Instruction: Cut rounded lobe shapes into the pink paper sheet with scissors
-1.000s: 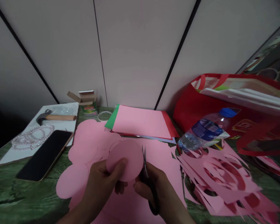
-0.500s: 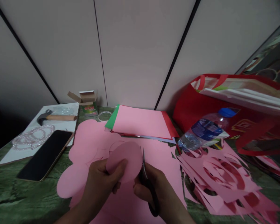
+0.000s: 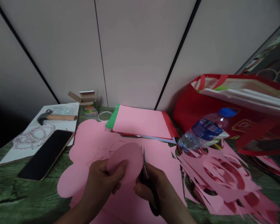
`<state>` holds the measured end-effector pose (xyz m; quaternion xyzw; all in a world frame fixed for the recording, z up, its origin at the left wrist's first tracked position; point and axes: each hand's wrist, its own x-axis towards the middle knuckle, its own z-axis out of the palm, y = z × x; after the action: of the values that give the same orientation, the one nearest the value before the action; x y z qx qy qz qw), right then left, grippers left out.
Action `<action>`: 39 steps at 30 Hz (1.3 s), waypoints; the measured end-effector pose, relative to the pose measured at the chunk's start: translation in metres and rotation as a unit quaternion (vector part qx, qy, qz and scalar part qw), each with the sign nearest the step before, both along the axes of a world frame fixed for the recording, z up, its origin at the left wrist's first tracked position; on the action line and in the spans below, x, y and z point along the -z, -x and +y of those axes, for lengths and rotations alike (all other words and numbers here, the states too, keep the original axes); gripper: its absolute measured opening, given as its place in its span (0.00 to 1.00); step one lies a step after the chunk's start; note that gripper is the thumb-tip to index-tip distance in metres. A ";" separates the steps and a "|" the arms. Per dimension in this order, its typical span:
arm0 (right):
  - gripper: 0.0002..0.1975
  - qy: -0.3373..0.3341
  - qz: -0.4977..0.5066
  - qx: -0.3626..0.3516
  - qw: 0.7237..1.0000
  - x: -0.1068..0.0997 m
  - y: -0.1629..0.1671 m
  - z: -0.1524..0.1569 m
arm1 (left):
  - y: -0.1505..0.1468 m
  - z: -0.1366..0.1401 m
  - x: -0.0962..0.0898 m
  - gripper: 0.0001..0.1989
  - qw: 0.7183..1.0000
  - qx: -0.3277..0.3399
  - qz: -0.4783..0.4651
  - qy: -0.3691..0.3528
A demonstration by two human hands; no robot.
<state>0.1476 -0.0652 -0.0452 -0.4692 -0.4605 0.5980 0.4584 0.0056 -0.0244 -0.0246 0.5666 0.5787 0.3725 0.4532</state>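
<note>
Pinched between thumb and fingers of my left hand (image 3: 105, 177) is a pink paper circle (image 3: 128, 155), tilted up off the table. My right hand (image 3: 157, 183) is closed round the black handles of a pair of scissors (image 3: 151, 191). The scissor blades point away from me, slightly parted, along the circle's right edge. Beneath both hands lie pink sheets (image 3: 165, 168). More cut pink circles (image 3: 72, 180) overlap to the left of my left hand.
Pink paper offcuts (image 3: 224, 180) lie heaped on the right, by a water bottle (image 3: 205, 129) and a red bag (image 3: 186, 105). Coloured sheets (image 3: 142, 121) are stacked at the back. A phone (image 3: 46, 155), hammer (image 3: 58, 117), beads (image 3: 35, 137) and small box (image 3: 90, 107) are on the left.
Both hands keep nearly the same pose, the right hand with the scissors shifted very slightly to the right. The circle is still held in my left hand.
</note>
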 end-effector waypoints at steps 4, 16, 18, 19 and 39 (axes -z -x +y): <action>0.13 0.003 -0.004 -0.009 1.000 0.003 -0.001 0.000 | 0.001 0.000 -0.001 0.20 1.000 0.005 0.002 0.001; 0.09 0.043 -0.024 0.173 0.984 -0.007 0.003 0.004 | -0.003 -0.004 -0.009 0.21 0.999 -0.001 0.010 0.046; 0.10 0.017 -0.021 0.229 0.973 -0.011 0.001 0.004 | -0.004 -0.003 -0.008 0.21 0.998 0.018 0.011 0.056; 0.10 0.010 -0.021 0.247 0.969 -0.012 0.000 0.005 | -0.004 -0.002 -0.008 0.20 0.998 0.027 0.014 0.053; 0.15 0.016 0.015 0.029 0.999 -0.005 0.004 0.000 | -0.009 -0.005 -0.014 0.23 0.994 0.019 -0.046 0.096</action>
<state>0.1437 -0.0652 -0.0406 -0.4804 -0.4298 0.5989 0.4752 0.0144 -0.0297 -0.0105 0.5137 0.5794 0.3325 0.5383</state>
